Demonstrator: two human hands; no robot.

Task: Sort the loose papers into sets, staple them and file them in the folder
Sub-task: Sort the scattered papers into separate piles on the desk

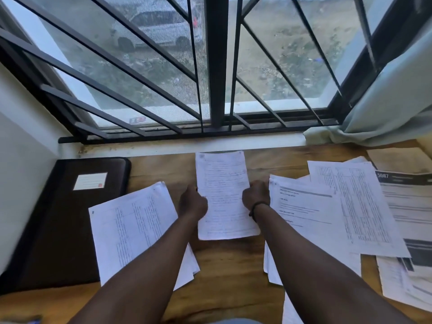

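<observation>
At the desk below a barred window (210, 66), a person's left hand (192, 202) and right hand (256, 195) grip the two long edges of a thin set (222, 195) of printed sheets, fingers curled round the paper, holding it upright-ish over the wooden desk (229, 260) between two spreads of paper. A dark band circles the right wrist. Just left of the left hand lies a stack (135, 228) of pages, its far edge overlapping a closed dark folder (63, 220) with a white label. Just right of the right hand, loose papers (327, 213) lie fanned and overlapping, running out to sheets with dark printed bars at the desk's right edge. A pale curtain (385, 108) hangs at the right. No stapler is seen.

The set looks light and limp: likely to sag or fan apart if held at one corner, and slick enough sheet on sheet to slip out of line. Gripping both side edges near the middle, as now, seems the sound hold for squaring it; a corner should stay free for stapling.
</observation>
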